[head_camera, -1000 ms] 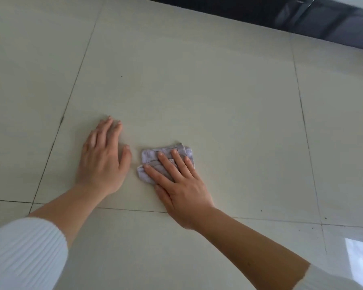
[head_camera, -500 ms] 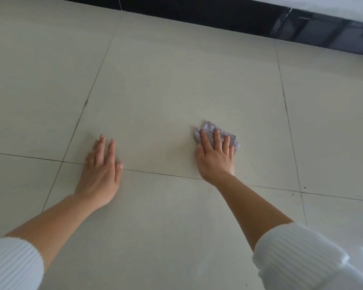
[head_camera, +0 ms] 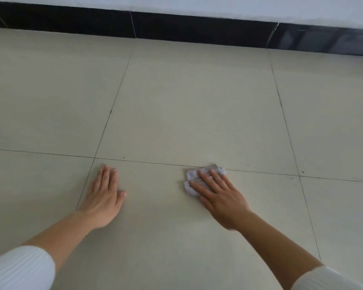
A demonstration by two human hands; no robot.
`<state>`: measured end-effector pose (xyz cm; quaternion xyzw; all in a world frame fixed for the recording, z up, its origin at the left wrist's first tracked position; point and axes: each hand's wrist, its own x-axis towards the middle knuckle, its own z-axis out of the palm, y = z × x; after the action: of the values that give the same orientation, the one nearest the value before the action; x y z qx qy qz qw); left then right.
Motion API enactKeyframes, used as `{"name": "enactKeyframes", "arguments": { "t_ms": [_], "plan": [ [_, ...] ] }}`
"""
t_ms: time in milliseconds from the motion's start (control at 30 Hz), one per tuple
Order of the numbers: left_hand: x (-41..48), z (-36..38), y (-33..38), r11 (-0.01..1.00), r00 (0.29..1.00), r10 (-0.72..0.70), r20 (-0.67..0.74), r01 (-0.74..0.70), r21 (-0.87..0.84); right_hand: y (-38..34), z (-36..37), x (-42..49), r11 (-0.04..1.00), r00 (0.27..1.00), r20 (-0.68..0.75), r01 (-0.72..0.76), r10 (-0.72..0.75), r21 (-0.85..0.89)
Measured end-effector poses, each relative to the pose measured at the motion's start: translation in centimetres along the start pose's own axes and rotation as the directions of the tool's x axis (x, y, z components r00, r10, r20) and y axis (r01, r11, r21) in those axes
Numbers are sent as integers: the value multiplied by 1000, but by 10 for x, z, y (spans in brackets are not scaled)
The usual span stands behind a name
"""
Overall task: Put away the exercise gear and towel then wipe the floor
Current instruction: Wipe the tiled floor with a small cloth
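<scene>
A small folded pale-lilac cloth [head_camera: 204, 178] is pressed flat against the cream tiled floor [head_camera: 189, 114] by the right hand [head_camera: 220, 197], whose fingers are laid out straight across it, just at a grout line. The left hand [head_camera: 105, 197] is planted palm-down on the same tile, well apart from the cloth, its fingers straight and close together and nothing held in it. White ribbed sleeves [head_camera: 19, 268] are seen pushed up both forearms, and a black skirting [head_camera: 176, 28] is seen along the far wall.
</scene>
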<state>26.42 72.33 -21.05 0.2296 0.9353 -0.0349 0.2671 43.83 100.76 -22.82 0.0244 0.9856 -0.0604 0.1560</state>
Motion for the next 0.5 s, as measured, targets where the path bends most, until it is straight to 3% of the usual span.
{"name": "enactKeyframes", "arguments": {
  "t_ms": [100, 200, 300, 367, 500],
  "plan": [
    [8, -3, -5, 999, 999, 44, 0, -44, -3, 51, 15, -41, 927, 927, -27, -372, 373, 44],
    [15, -4, -15, 996, 996, 92, -6, -92, 8, 57, 19, -65, 699, 720, -7, -671, 694, 249],
    [15, -3, -25, 990, 989, 143, -31, -143, 0, 16, 12, -42, 451, 543, 117, -783, 831, 429],
    [12, -1, -32, 988, 987, 150, -51, -152, -26, -25, 9, -19, 483, 562, 75, -765, 824, 425],
    [7, 7, -48, 985, 981, 159, -108, -166, -56, -108, 11, 9, 691, 761, 30, -604, 648, 398]
  ]
}}
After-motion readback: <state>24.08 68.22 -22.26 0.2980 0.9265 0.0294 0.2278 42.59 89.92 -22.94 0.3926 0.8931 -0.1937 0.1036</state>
